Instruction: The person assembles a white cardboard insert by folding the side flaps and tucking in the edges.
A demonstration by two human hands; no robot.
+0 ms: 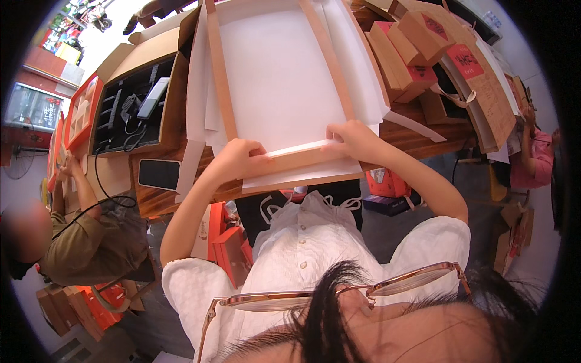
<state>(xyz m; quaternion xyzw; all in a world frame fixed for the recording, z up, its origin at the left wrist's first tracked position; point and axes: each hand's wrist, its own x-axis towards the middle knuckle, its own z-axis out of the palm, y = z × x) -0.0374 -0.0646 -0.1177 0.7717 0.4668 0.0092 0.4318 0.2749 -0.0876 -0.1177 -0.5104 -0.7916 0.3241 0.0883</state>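
A large cardboard box (275, 72), white inside with brown strips along its folded sides, lies opened out on the wooden table. Its near wall (298, 160) is a brown strip folded up between my hands. My left hand (243, 158) grips the left part of this wall, thumb inward and fingers curled, partly hidden. At the right part, my right hand (357, 140) pinches the same wall, its thumb and fingers at the top edge. A white flap sticks out at either side of the box's near end.
Left of the box lie a black phone (159, 173) and an open carton (136, 106) holding a white device and cables. Brown and red boxes (402, 57) are stacked at the right. A co-worker (91, 245) sits at left; another person (532, 154) is at far right.
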